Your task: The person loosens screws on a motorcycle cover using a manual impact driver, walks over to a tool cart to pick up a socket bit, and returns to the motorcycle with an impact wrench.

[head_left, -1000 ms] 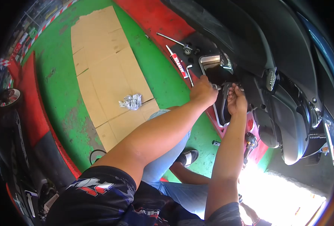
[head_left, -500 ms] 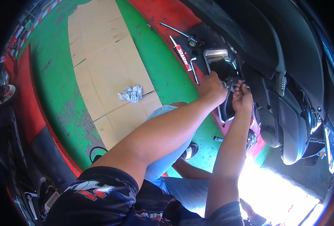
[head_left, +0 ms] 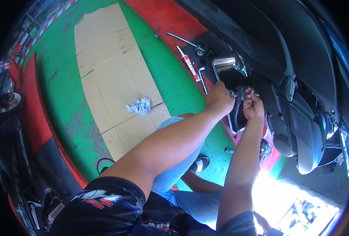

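Note:
My left hand is closed over a small metal piece that shows past its knuckles; its kind I cannot make out. Close by on the right, my right hand has its fingers pinched together, and what they hold is hidden. Between and beyond the fingers sits a dark part, its outline unclear. Both hands are above a metal-rimmed tray with a dark inside, beside the motorbike's underside.
A Motul tube, an L-shaped wrench and a long-handled ratchet lie left of the tray. Crumpled paper or cloth rests on flat cardboard over the green floor. Another person's arm shows at the bottom.
The whole view has shifted slightly. My left hand has drawn a little left, away from my right hand, and more of the metal piece shows. My right hand stays pinched.

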The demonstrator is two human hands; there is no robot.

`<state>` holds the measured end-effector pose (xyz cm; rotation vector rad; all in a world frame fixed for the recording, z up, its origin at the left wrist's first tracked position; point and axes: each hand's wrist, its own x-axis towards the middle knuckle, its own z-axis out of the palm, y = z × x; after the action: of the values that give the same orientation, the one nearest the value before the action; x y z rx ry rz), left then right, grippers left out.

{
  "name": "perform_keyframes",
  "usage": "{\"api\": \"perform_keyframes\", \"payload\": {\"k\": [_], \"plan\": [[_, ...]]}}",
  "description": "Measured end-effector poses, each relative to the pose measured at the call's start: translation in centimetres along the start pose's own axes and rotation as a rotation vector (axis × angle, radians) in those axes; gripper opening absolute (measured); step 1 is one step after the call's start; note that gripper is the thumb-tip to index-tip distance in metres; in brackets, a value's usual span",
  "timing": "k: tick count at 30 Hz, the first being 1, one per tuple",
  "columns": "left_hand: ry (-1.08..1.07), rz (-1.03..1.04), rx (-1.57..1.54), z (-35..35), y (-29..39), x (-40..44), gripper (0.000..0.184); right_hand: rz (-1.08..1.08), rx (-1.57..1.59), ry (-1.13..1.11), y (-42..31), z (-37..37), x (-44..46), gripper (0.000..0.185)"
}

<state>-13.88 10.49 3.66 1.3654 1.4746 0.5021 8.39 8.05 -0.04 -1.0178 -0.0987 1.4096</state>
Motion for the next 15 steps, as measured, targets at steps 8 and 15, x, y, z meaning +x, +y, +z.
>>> {"api": "perform_keyframes", "payload": {"k": [8, 15], "plan": [[-0.048, -0.012, 0.024, -0.6, 0.2, -0.3, 0.043, -0.009, -0.109, 0.112, -0.1, 1.2, -1.0, 0.015], [-0.040, -0.008, 0.011, -0.8, 0.6, -0.6, 0.041, -0.035, -0.137, 0.154, 0.1, 2.1, -1.4, 0.017]]}}
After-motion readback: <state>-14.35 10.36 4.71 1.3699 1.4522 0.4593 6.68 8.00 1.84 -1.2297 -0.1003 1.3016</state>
